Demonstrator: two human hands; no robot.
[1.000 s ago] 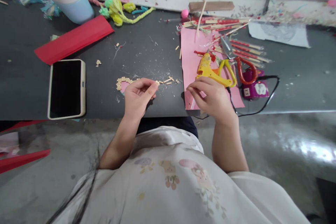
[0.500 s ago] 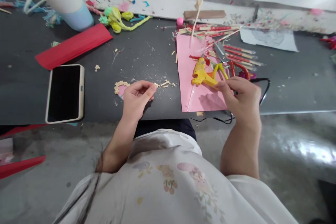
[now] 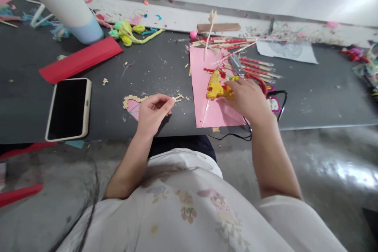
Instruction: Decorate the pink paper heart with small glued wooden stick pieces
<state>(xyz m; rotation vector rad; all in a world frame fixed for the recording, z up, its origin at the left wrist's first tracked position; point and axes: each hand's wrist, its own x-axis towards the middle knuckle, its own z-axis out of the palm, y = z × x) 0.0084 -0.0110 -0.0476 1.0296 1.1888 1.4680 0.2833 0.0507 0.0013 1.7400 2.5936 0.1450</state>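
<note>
My left hand (image 3: 155, 114) is closed in a pinch on a small wooden stick piece (image 3: 173, 99), above several cut bits of stick (image 3: 179, 97). Partly under that hand lies a pink paper shape (image 3: 132, 109) with drawn lines, its upper edge bordered by small pale wooden pieces (image 3: 129, 99). My right hand (image 3: 246, 96) reaches over the handle of a yellow glue gun (image 3: 215, 85), fingers stretched apart around it; how firmly they touch is hidden. A clear glue stick (image 3: 206, 112) stands out from the gun's back. The gun rests on a pink sheet (image 3: 199, 75).
A phone (image 3: 68, 109), a red folded sheet (image 3: 81, 59) and a bottle (image 3: 85, 27) stand at left. Behind the gun are red-wrapped sticks (image 3: 256, 63) and red-handled pliers (image 3: 260, 82). A black cord (image 3: 285, 100) trails at right; a drawing (image 3: 288, 50) lies farther back.
My right hand has moved left from the end of the glue gun's handle to over it, its fingers spreading. The left hand keeps its pinch. The whole view has shifted slightly.
</note>
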